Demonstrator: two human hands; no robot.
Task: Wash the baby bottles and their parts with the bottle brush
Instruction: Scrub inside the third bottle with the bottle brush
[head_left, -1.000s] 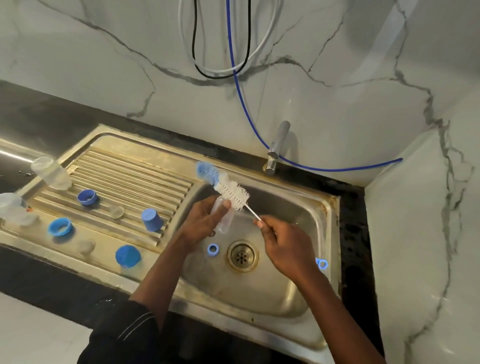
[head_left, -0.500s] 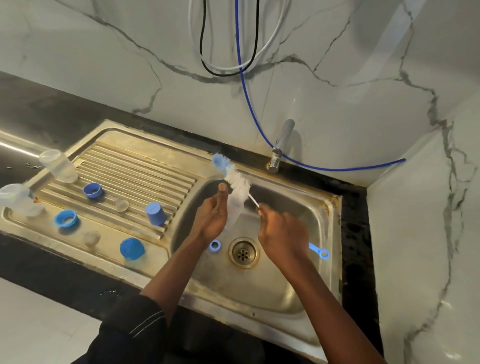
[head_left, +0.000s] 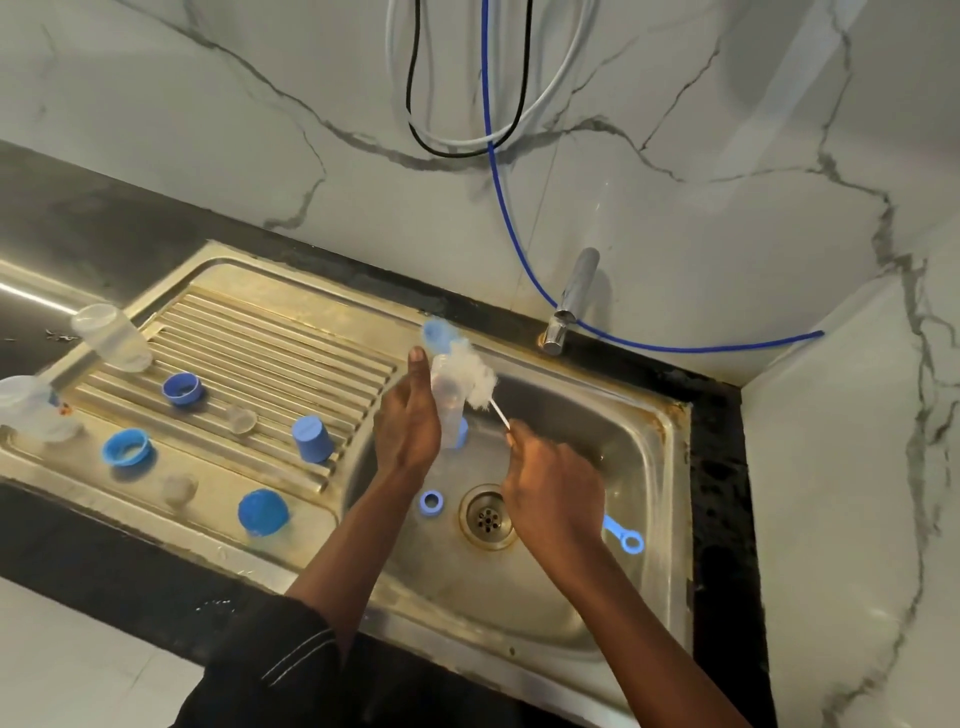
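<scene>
Over the sink (head_left: 649, 467) basin, the left hand (head_left: 410, 426) wraps its grip round a clear baby bottle (head_left: 448, 410), while the right hand (head_left: 550, 493) clenches its grip on the handle of the bottle brush (head_left: 475, 382), whose blurred bristles meet the bottle's top. The task looks partway at most. Other bottles (head_left: 111, 338), blue collars (head_left: 127, 447), caps (head_left: 311, 439) and teats (head_left: 240, 419) wait on the drainboard (head_left: 291, 332), and whether any are washed cannot be told.

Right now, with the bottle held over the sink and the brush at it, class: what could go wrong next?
1. The left hand grips the clear bottle above the basin while the right hand holds the brush at it; a push might knock it loose.
2. The blue ring lies beside the drain, where it may block draining.
</scene>
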